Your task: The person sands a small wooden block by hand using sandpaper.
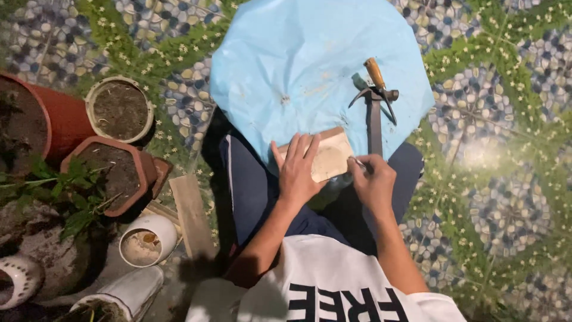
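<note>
Item: wooden block (330,155) on blue sheet (286,59), long axis 8-to-2 o'clock. Left hand (296,170) flat on it, fingers spread. Right hand (374,182) at its 4 o'clock edge, fingers pinching small tool (359,162). Hammer (375,101) at 1 o'clock.

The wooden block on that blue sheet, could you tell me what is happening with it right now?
A seated person presses the left hand flat on a small wooden block lying at the near edge of a blue sheet. The right hand pinches a thin, small tool at the block's right edge; what it is cannot be told. A hammer with a wooden handle lies on the sheet beyond, untouched. Soil-filled pots stand to the left.
</note>
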